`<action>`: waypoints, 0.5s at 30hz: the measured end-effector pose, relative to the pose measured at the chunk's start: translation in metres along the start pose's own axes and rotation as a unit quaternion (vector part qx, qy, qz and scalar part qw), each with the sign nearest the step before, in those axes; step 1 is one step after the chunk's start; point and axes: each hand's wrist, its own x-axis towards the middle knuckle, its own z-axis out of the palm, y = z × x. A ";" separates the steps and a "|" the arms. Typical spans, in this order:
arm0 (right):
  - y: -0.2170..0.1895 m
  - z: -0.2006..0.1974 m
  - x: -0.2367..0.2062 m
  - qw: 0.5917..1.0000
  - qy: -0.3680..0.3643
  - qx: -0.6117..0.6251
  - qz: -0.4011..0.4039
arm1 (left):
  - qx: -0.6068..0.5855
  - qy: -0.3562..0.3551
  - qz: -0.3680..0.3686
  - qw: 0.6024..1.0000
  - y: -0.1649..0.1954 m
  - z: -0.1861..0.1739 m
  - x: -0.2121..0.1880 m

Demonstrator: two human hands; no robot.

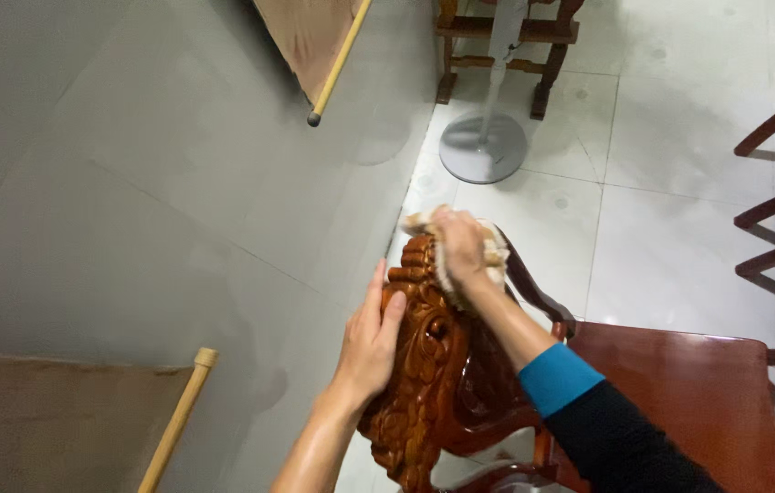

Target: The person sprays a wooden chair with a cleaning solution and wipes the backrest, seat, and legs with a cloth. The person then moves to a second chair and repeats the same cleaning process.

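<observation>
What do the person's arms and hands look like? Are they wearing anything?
Both hands are bare: no gloves, rings or watch show. The left hand comes off a bare forearm with no sleeve in view. The right hand has a bare forearm too, but higher up there is a dark, nearly black sleeve ending in a bright blue cuff, pushed up toward the elbow.

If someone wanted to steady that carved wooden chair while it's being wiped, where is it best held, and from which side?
Best held on the carved top rail of the chair back, coming from the wall side. The left hand already lies flat there, against its outer face. That side is free, while the right hand presses a pale cloth on the crest. The deep carving probably helps fingers catch.
</observation>
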 end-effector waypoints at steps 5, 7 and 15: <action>-0.060 -0.003 -0.056 0.975 0.017 0.002 -0.223 | -0.116 -0.012 0.018 0.993 -0.001 0.001 0.003; -0.080 -0.011 -0.086 0.947 0.008 -0.008 -0.322 | -0.223 0.004 -0.017 0.975 0.000 0.004 0.004; -0.103 -0.047 -0.101 0.854 -0.059 -0.126 -0.502 | -0.463 0.030 -0.044 0.885 0.005 0.027 0.004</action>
